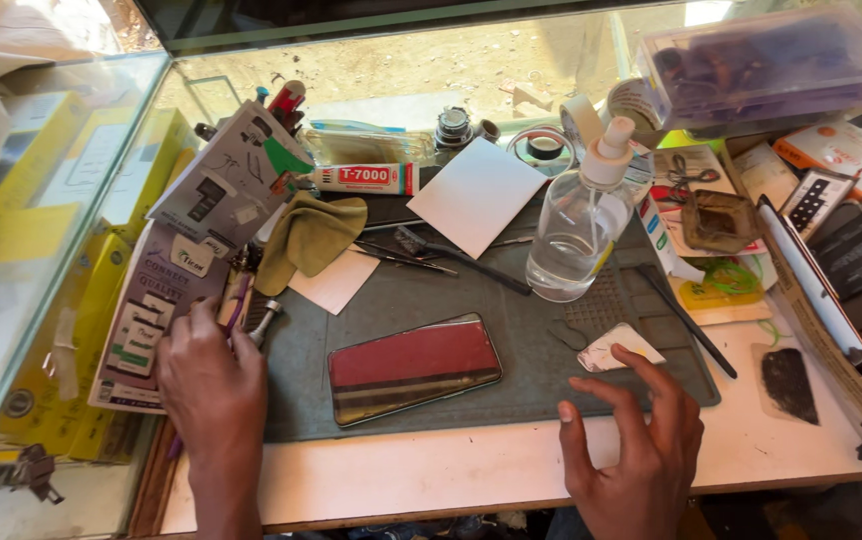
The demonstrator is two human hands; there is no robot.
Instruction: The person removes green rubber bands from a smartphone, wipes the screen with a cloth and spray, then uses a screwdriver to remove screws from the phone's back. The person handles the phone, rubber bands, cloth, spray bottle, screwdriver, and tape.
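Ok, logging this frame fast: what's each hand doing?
Left hand: resting on tools at the mat's edge; grip cannot be told.
Right hand: open, empty.

Place: a small phone repair stall or shop counter.
Work surface: a grey repair mat (511,330) fills the middle of the frame, with a smartphone (414,367) lying on it.
Tools: tweezers (406,255), a spudger (686,320) and a glue tube (366,178) lie around the mat.
Supplies: a clear pump bottle (581,225) stands right of centre; tape rolls (581,115) sit at the top.
Stock: a glass display case (11,290) at the left holds yellow boxes (81,160); packaged parts (231,180) lie on it.
Storage: a clear plastic box (771,65) of small parts, upper right.
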